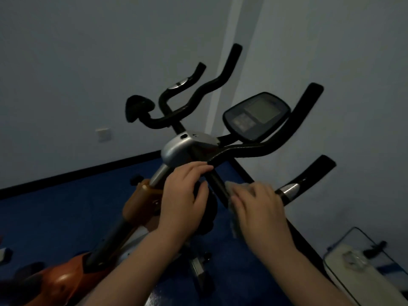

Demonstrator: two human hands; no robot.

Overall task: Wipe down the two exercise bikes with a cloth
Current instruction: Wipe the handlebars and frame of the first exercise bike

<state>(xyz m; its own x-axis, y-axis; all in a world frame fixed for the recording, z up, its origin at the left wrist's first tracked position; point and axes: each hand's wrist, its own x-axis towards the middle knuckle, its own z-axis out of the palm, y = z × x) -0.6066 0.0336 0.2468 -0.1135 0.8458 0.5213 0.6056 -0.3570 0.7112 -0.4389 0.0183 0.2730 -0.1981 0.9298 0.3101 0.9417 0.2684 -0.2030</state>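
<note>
Pale grey walls (88, 51) meet at a corner behind everything, w/ blue floor (55, 213) and a black skirting strip along the bottom. From where I'm watching, the near exercise bike (176, 149) fills the centre: silver stem cap, orange frame lower left, black handlebars (254, 150) sweeping up to the right, display console (256, 115) just above the bars. 2nd bike's handlebars (198, 91) show beyond, up-left of the fingertips. Left hand (185, 199) rests on the black post below the stem cap, fingers lying fairly straight across it, thumb tucked round a dark knob; can't tell how firm that hold is. Right hand (258, 208) presses a pale cloth (234, 195) onto the black bar just right of the left fingers; fingers curl over the cloth, edges of it poking out past the fingertips and below the palm. Hands sit near each other, not touching. White-ish case (357, 261) lies on the floor, well right of the right wrist. Wall socket (103, 134) far left of both hands.
</note>
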